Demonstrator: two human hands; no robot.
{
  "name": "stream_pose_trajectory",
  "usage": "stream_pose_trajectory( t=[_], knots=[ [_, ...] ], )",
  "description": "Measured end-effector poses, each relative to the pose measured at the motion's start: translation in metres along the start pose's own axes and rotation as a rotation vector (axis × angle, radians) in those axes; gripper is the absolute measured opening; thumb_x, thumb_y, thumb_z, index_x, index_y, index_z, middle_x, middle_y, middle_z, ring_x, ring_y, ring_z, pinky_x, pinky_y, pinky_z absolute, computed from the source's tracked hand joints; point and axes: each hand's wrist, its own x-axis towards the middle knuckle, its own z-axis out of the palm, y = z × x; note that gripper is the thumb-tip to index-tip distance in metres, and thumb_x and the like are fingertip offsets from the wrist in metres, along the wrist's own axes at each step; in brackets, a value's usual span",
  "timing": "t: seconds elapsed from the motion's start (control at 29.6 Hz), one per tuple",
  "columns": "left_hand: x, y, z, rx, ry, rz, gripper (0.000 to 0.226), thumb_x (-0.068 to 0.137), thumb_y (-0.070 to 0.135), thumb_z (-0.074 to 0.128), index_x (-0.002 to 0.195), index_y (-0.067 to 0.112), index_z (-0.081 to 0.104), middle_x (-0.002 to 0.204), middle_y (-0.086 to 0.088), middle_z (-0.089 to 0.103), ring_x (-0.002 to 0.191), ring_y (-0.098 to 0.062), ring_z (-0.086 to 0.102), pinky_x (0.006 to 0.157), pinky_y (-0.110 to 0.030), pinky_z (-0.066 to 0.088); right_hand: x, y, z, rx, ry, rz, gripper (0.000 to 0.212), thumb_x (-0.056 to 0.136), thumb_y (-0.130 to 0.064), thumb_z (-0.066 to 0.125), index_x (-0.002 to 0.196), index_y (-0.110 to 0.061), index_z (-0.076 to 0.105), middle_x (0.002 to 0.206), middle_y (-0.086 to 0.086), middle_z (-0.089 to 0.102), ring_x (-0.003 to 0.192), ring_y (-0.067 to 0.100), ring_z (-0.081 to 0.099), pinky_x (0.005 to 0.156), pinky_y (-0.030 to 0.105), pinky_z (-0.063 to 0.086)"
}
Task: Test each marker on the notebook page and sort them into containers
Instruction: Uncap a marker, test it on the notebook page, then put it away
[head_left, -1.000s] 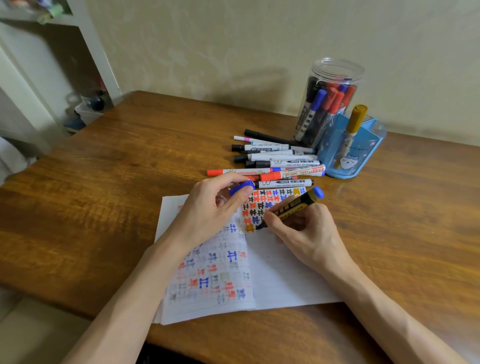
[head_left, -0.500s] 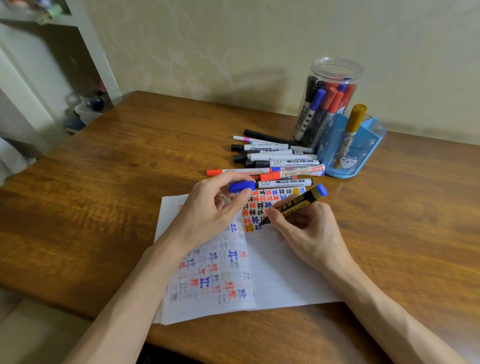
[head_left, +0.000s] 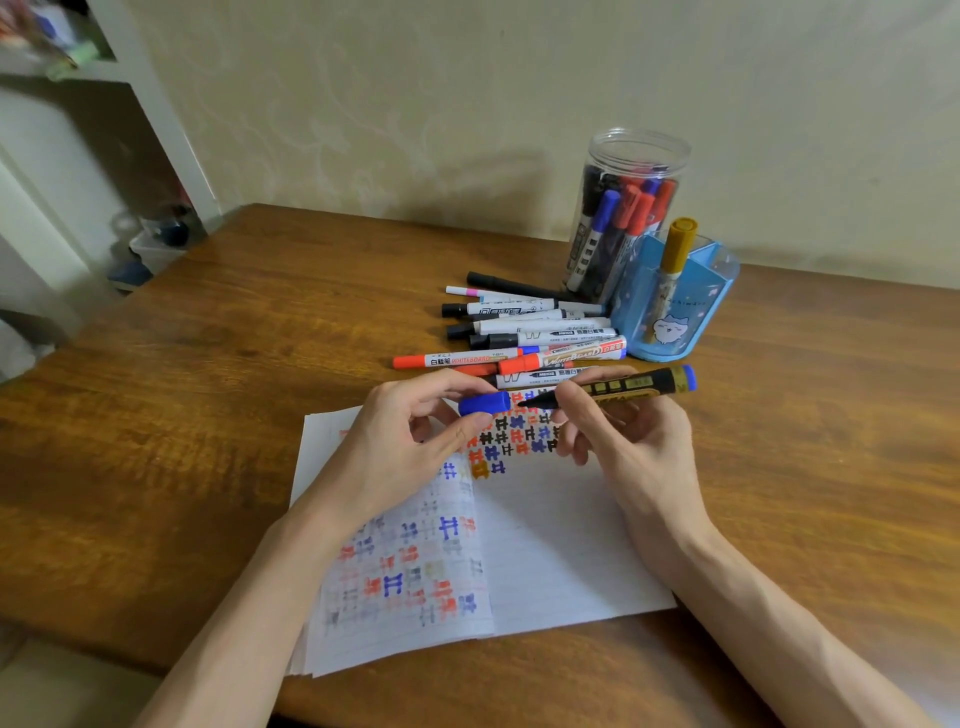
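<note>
Marker (head_left: 623, 387) is hovering centre-frame above the notebook page (head_left: 561, 545); right hand (head_left: 628, 452) is pinching its barrel, left hand (head_left: 400, 447) pinching the blue cap (head_left: 484, 404) beside its tip, probably for recapping.

Single view: wide-angle camera on the person's head, facing forward and down over the table (head_left: 182, 441) toward the wall (head_left: 415, 104), close above the notebook (head_left: 561, 545).

Soft, dimmish indoor light; wide-angle view.
The jar (head_left: 631, 208) casts a faint shadow leftward on the wall (head_left: 415, 104); the table (head_left: 208, 415) shows mild sheen; the shelf (head_left: 78, 78) at the left edge is blurred and bent.
</note>
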Motion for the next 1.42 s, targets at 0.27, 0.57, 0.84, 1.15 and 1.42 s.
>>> stream_pose_trajectory(
  t=[0.27, 0.57, 0.84, 1.15, 1.42],
  knots=[
    [0.0, 0.004, 0.004, 0.055, -0.015, 0.011, 0.03, 0.089, 0.04, 0.068, 0.119, 0.038, 0.071, 0.103, 0.017, 0.074, 0.091, -0.011, 0.073, 0.07, -0.048, 0.06, -0.004, 0.0, -0.002, 0.062, -0.077, 0.061, 0.023, 0.087, -0.026, 0.081, 0.105, -0.014, 0.075, 0.076, 0.003, 0.075, 0.063, 0.016, 0.065, 0.061, 0.027, 0.054],
    [0.0, 0.007, 0.003, -0.048, -0.002, 0.016, 0.029, 0.088, 0.038, 0.069, 0.117, 0.034, 0.072, 0.099, 0.014, 0.077, 0.09, -0.011, 0.075, 0.075, -0.027, 0.062, 0.003, 0.002, -0.006, 0.216, -0.16, 0.152, 0.043, 0.09, -0.041, 0.069, 0.113, -0.005, 0.077, 0.093, 0.018, 0.079, 0.077, 0.031, 0.072, 0.069, 0.037, 0.056],
    [-0.001, 0.007, 0.008, -0.11, 0.048, 0.03, 0.028, 0.087, 0.031, 0.071, 0.115, 0.031, 0.073, 0.1, 0.012, 0.079, 0.092, -0.007, 0.076, 0.078, -0.029, 0.063, 0.0, 0.006, -0.006, 0.155, -0.175, 0.021, 0.025, 0.099, -0.024, 0.065, 0.106, -0.004, 0.077, 0.089, 0.019, 0.076, 0.082, 0.035, 0.073, 0.083, 0.048, 0.061],
    [0.0, 0.013, 0.004, -0.089, 0.04, 0.009, 0.021, 0.09, 0.033, 0.072, 0.11, 0.028, 0.076, 0.1, 0.01, 0.078, 0.093, -0.02, 0.074, 0.078, -0.054, 0.059, 0.007, 0.002, -0.012, 0.068, -0.203, 0.071, 0.01, 0.093, -0.031, 0.073, 0.093, -0.024, 0.081, 0.085, 0.007, 0.076, 0.087, 0.026, 0.071, 0.078, 0.032, 0.057],
    [-0.009, 0.015, 0.002, -0.195, 0.095, -0.114, 0.019, 0.092, 0.028, 0.074, 0.11, 0.024, 0.076, 0.103, 0.009, 0.078, 0.101, -0.013, 0.073, 0.081, -0.042, 0.063, 0.008, 0.009, -0.02, 0.188, -0.119, 0.226, 0.025, 0.077, -0.03, 0.083, 0.097, -0.018, 0.076, 0.11, 0.006, 0.078, 0.106, 0.022, 0.076, 0.08, 0.036, 0.062]
  ],
)
